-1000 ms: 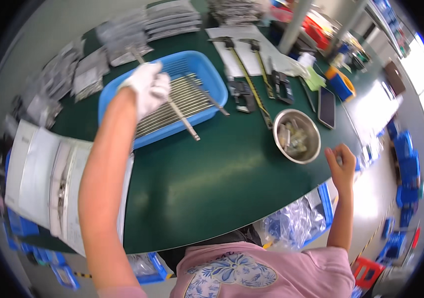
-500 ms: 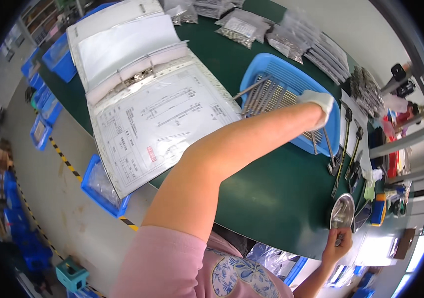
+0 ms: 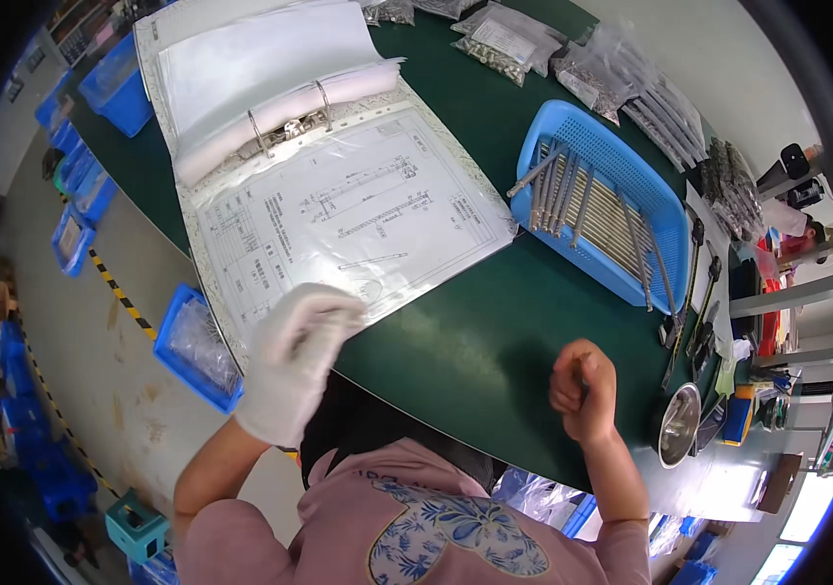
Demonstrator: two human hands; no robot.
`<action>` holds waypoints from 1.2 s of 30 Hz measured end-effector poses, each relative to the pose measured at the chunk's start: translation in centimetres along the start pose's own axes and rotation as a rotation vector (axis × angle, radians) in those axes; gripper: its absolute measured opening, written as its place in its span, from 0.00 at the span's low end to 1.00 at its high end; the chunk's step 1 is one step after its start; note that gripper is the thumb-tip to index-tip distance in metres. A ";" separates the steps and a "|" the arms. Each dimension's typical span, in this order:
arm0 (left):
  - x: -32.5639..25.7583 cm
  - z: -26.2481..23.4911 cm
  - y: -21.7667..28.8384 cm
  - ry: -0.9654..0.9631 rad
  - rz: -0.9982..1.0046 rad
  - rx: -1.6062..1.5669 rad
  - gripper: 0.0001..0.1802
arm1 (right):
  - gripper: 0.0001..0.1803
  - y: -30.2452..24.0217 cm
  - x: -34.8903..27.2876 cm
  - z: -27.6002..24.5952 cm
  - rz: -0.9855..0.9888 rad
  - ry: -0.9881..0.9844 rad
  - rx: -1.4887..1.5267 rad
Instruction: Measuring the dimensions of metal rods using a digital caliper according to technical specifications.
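Note:
My left hand (image 3: 301,363), in a white glove, is over the lower edge of the open binder (image 3: 338,210). Its fingers are curled together; anything inside them is hidden. My right hand (image 3: 587,392) is bare and closed above the green tabletop (image 3: 455,341), left of a small metal bowl (image 3: 678,425). Whatever its curled fingers hold is too small or covered to name. Farther right lies a blue plastic basket (image 3: 555,119) with several thin metal rods (image 3: 603,219), some resting crosswise on top. Neither hand touches the basket or the bowl.
Clear bags of metal parts (image 3: 499,47) line the far edge of the table. Calipers (image 3: 697,292) and other tools lie right of the basket. A blue bin (image 3: 197,346) stands below the table's left edge, by striped floor tape (image 3: 109,278).
My left hand has left the basket and come back to the left, over the binder's edge. My right hand has moved from the metal bowl, left and farther over the table.

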State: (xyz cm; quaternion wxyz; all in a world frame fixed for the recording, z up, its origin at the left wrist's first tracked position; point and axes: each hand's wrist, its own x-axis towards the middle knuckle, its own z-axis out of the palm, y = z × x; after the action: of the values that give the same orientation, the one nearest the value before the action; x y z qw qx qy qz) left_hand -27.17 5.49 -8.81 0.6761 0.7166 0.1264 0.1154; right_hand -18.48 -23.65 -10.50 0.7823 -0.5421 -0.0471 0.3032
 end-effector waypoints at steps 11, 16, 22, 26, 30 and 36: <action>-3.0 -3.7 -3.8 0.668 0.080 0.453 0.14 | 0.53 1.9 6.8 4.2 0.282 -0.403 0.739; -2.1 -3.8 -4.0 0.592 0.026 0.565 0.20 | 0.53 1.9 7.1 4.5 0.286 -0.284 0.705; -1.4 -3.3 -3.9 0.527 -0.029 0.823 0.21 | 0.53 1.8 7.3 3.9 0.289 -0.285 0.731; -1.4 -3.3 -4.1 0.537 -0.030 0.787 0.21 | 0.53 2.2 7.2 3.7 0.287 -0.296 0.764; -1.5 -3.5 -4.2 0.531 -0.025 0.806 0.22 | 0.52 2.1 7.3 3.6 0.301 -0.284 0.724; -1.5 -3.6 -4.3 0.530 -0.038 0.822 0.22 | 0.52 1.9 7.3 3.6 0.296 -0.304 0.708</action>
State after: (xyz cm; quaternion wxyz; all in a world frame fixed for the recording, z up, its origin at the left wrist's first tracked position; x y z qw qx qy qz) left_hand -29.91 8.54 -12.90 0.2841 0.8677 0.3422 0.2219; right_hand -14.85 -16.42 -12.57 0.8525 -0.1895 0.0235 0.4865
